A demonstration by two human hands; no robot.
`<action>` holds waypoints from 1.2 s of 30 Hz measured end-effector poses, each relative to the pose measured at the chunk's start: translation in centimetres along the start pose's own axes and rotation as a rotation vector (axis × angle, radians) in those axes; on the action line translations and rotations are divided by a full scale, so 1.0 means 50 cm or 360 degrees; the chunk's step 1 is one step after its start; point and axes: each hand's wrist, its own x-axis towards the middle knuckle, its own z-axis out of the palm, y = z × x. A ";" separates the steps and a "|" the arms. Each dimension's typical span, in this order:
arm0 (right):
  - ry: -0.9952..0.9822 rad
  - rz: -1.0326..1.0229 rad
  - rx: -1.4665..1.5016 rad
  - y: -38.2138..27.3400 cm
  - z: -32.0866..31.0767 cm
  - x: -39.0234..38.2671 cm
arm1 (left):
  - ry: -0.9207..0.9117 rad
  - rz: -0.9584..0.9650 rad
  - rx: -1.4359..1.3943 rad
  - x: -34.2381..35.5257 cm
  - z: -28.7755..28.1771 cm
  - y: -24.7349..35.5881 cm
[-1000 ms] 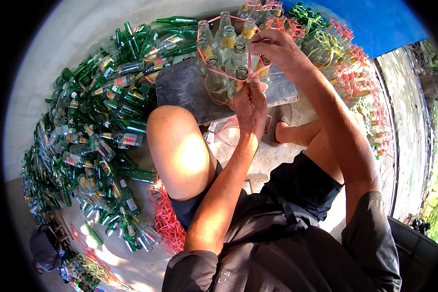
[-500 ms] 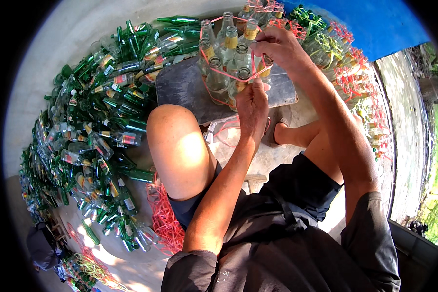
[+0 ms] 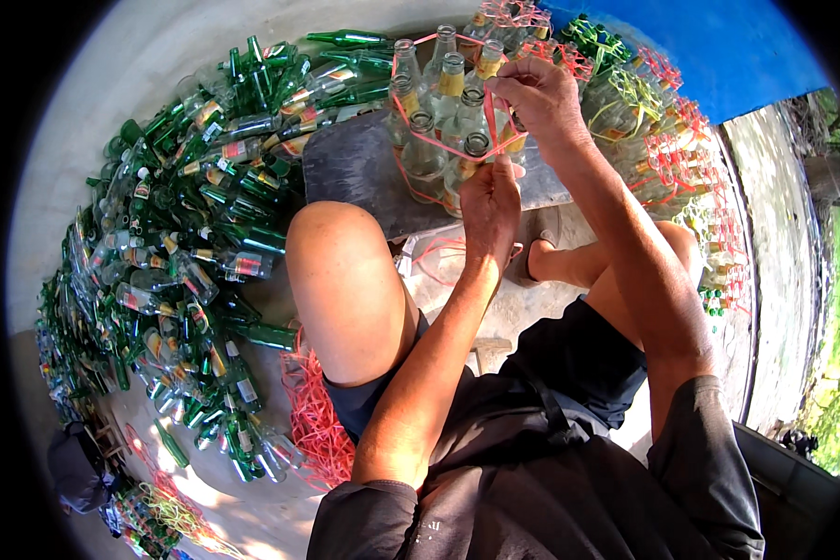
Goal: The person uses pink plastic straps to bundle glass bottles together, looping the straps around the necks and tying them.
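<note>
Several clear glass bottles (image 3: 427, 161) stand upright, packed together on a dark low board (image 3: 345, 173) in front of my knees. A pink plastic strap (image 3: 439, 142) runs around the group at neck height, and another band circles lower down. My left hand (image 3: 492, 198) is closed at the near side of the bundle, its thumb and fingers pinching the strap by the nearest bottle. Above the right-hand bottles, my right hand (image 3: 539, 101) pinches a raised length of the same strap, which stretches down toward my left hand. My right hand partly hides the bottles behind it.
A large heap of green and clear bottles (image 3: 205, 215) lies to the left. Tangled pink straps (image 3: 317, 420) lie beside my left knee. Strapped bottle bundles (image 3: 667, 154) line the right side, near a blue sheet (image 3: 691, 47). A dark bag (image 3: 79, 467) sits at lower left.
The view has shifted slightly. Both hands keep their pinch on the strap near the same bottles, and the raised strap length under my right hand now shows as a narrow loop.
</note>
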 end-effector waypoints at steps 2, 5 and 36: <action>0.0044 -0.0036 -0.0056 0.004 0.002 -0.001 | -0.0020 -0.0007 -0.0021 0.001 0.003 -0.003; 0.0076 -0.0107 -0.0116 0.012 0.009 -0.002 | -0.0029 0.0009 -0.0030 0.000 0.003 0.002; -0.0446 -0.0771 -0.0894 -0.055 0.012 -0.021 | -0.0024 0.0195 -0.0048 0.006 0.008 0.001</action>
